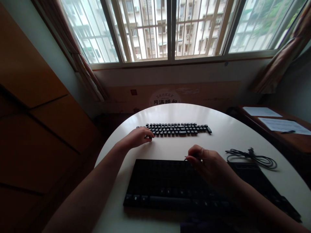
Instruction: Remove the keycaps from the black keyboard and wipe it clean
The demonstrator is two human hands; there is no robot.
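Note:
A black keyboard (pixel 170 181) lies across the white round table. Letter caps show in its lower rows, while its upper part is dark and hard to make out. Beyond it, loose black keycaps (pixel 178 130) are laid out in several rows. At the left end of these rows, my left hand (pixel 139 136) is closed, its fingertips around a dark keycap (pixel 148 137) at the tabletop. Over the keyboard's far edge, my right hand (pixel 206 160) is closed around a small tool with thin wire, which looks like a keycap puller (pixel 204 150). My fingers hide most of it.
A coiled black cable (pixel 257 159) lies on the table (pixel 116 200) at the right. Beside the table, a brown desk (pixel 298 140) carries papers (pixel 284 125) and a pen (pixel 288 132). A barred window (pixel 171 32) and curtains stand behind, with wooden cabinets (pixel 36 136) at left.

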